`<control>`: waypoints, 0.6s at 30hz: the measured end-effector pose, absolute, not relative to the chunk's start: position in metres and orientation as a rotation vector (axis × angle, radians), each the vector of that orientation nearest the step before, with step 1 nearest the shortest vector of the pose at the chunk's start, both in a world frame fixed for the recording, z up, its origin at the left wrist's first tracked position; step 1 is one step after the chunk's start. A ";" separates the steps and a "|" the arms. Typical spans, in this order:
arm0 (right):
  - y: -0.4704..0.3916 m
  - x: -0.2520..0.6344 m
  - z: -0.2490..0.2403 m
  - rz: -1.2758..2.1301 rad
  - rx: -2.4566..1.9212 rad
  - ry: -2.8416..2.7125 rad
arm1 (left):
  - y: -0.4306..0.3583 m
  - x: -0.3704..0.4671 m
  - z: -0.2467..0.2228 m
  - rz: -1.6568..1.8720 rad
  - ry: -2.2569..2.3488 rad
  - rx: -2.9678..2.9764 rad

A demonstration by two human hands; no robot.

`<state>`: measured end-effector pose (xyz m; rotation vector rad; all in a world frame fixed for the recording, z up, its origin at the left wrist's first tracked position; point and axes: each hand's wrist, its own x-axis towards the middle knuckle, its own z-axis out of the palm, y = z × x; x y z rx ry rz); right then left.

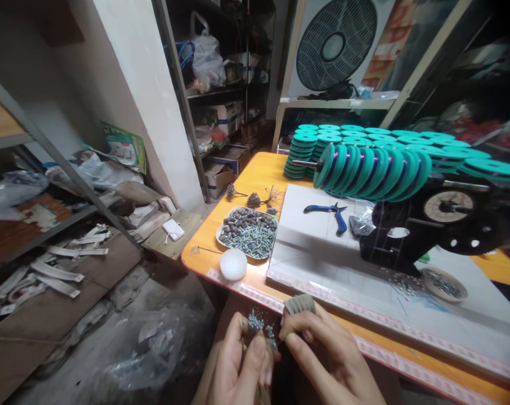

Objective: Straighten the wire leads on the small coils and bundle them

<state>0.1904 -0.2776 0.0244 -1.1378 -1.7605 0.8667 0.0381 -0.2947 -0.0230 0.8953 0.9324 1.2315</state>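
Gripping a bundle of slim bluish pieces (255,322), the left hand (237,360) holds it in front of the bench (206,236), tips pointing up toward it, long axis rising from the fist. Beside it the right hand (325,349) curls; whether its grip holds anything, I can't tell.

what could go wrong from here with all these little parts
The small bluish pieces bunched in the left hand could slip and scatter, held in front of the orange table. The tray is heaped with loose parts, so a bump might spill some. The round white object near the edge could get knocked off.
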 end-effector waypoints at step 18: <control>-0.278 0.191 0.015 0.634 -1.139 -1.803 | -0.298 0.045 -0.013 1.393 1.001 0.658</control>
